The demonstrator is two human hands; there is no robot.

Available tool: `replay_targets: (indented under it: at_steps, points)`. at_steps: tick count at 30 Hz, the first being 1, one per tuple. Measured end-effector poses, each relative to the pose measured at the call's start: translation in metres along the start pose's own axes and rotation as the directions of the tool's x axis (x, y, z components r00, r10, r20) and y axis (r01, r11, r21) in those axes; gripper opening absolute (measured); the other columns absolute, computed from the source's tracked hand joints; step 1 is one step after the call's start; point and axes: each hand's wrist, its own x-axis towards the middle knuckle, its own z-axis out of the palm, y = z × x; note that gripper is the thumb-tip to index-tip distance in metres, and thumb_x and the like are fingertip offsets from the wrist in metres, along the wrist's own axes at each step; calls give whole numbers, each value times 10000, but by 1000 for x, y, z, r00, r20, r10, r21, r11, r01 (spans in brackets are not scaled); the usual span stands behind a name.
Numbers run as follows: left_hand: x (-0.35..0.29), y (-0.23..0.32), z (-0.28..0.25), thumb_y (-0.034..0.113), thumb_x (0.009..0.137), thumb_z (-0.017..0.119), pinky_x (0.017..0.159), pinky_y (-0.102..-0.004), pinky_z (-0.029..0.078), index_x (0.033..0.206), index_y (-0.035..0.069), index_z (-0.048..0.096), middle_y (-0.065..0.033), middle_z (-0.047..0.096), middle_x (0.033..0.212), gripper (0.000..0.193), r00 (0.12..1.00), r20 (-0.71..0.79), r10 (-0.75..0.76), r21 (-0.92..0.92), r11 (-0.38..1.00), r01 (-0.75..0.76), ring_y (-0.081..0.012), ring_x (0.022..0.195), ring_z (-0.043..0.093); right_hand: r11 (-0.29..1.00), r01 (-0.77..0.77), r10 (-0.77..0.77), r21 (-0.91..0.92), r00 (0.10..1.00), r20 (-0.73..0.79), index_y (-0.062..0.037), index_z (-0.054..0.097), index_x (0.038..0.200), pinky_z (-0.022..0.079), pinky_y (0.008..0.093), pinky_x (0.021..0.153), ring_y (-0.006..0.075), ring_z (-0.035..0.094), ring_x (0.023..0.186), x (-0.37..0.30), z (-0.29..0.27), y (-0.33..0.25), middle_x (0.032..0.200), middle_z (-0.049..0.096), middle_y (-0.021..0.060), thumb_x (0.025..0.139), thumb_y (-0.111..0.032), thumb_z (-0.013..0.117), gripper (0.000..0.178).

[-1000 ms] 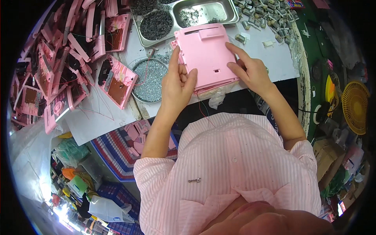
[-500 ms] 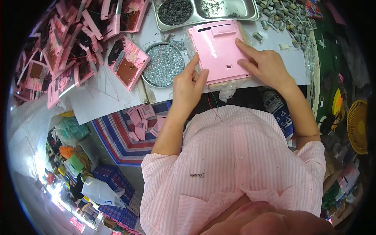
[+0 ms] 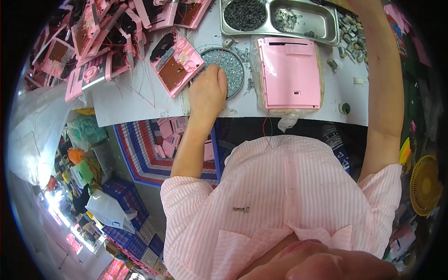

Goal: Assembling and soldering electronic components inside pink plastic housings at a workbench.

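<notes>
My left hand [image 3: 208, 91] reaches over the near-left edge of a round dish [image 3: 243, 77] full of small silvery metal pieces, probably screws [image 3: 233, 70]. Its fingers are curled together, and whatever they pinch is hidden. A flat pink plastic casing [image 3: 289, 70] lies on a clear-wrapped pad, untouched by either hand. Red and green wires [image 3: 267, 122] hang from its near edge. Far up at the right, my right hand [image 3: 363, 5] is cut off by the picture's top edge, so its fingers do not show.
A metal tray [image 3: 333, 28] with dark screws stands at the back. Small motors [image 3: 352, 39] lie to its right. An opened pink casing half [image 3: 177, 65] sits left of the dish, near a heap of pink casings [image 3: 98, 37]. Below the table stands a striped basket [image 3: 135, 158] holding pink parts.
Both hands have left the pink casing. My left hand has moved left to the dish of silvery pieces; my right has stretched up and away to the right. The whole view has shifted.
</notes>
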Motion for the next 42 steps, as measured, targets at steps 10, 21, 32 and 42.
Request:
replay_targets:
  at_steps: [10, 21, 32, 42]
  points:
    - [3, 19, -2, 159, 920, 712, 558, -341, 468, 895, 14, 704, -128, 681, 752, 147, 997, -75, 33, -343, 937, -57, -226, 575, 607, 950, -154, 225, 272, 941, -252, -12, 571, 1149, 416, 296, 674, 116, 424, 595, -79, 64, -3, 758, 503, 13, 988, -222, 576, 265]
    - [-10, 107, -8, 173, 869, 726, 546, -390, 505, 800, 66, 613, -78, 628, 729, 170, 868, 12, 497, -497, 756, -426, -269, 629, 641, 931, -70, 99, 359, 993, -61, -157, 511, 1133, 452, 291, 581, 90, 475, 514, -124, 101, -53, 622, 472, -58, 961, -352, 705, 324]
    - [15, 105, -22, 166, 843, 660, 613, -456, 545, 777, 23, 614, -143, 652, 725, 164, 712, 254, 655, -500, 719, -483, -341, 681, 673, 872, -105, 181, 478, 977, -116, -115, 488, 1064, 434, 287, 530, 108, 484, 524, -128, 117, -48, 640, 499, -4, 909, -278, 733, 332]
    - [22, 110, -19, 182, 834, 720, 645, -435, 539, 848, 44, 646, -121, 671, 765, 157, 632, 309, 710, -501, 687, -527, -329, 715, 673, 930, -165, 216, 329, 969, -122, -27, 484, 1073, 465, 272, 587, 118, 530, 621, -148, 108, -46, 741, 537, 48, 891, -150, 698, 306]
